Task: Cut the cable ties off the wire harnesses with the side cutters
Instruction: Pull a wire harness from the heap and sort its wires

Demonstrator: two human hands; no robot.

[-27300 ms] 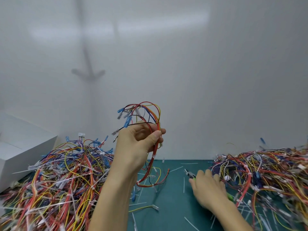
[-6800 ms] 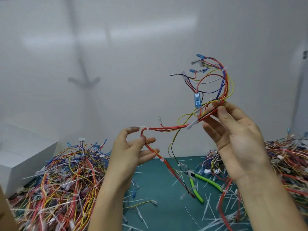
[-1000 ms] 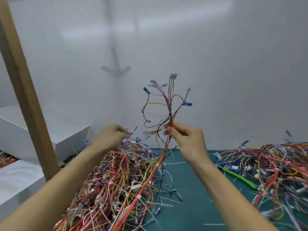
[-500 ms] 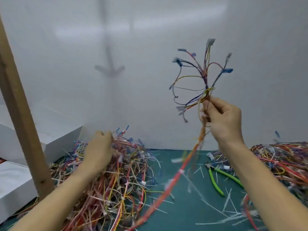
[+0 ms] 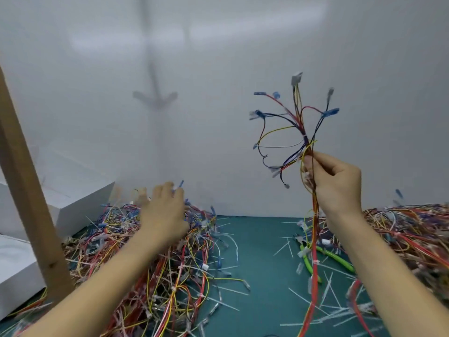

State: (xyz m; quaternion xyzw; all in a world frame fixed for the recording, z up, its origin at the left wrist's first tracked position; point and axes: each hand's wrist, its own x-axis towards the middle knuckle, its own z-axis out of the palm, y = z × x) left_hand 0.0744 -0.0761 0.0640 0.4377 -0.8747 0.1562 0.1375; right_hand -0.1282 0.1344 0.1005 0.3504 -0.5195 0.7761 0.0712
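Teal matting (image 5: 262, 242) is covering the bench in the head view, with a plain white wall standing behind it, a wooden post (image 5: 26, 190) leaning up at the left and white boxes (image 5: 80, 203) sitting beyond it.

The right hand (image 5: 332, 186) is pinching a wire harness (image 5: 300, 135) at the neck where its branches are fanning upward. The red trunk is hanging down from that hand, crossing the side cutters (image 5: 313, 261), which are lying untouched on the mat with their green handles pointing toward the person. The left hand (image 5: 162, 215) is reaching over the left pile (image 5: 150, 268) of harnesses, well apart from the right. It is blurred, so I cannot tell whether it is gripping anything. Another heap (image 5: 413, 237) is sprawling at the right, and clipped tie scraps (image 5: 325, 293) are littering the mat.

The harness is looking light and floppy, with only the tied trunk giving it any stiffness. I would be taking hold just beside a cable tie (image 5: 315, 261) to keep it taut, since loose branches are likely to snag on either heap.

No brand, label or writing is showing clearly enough to read.
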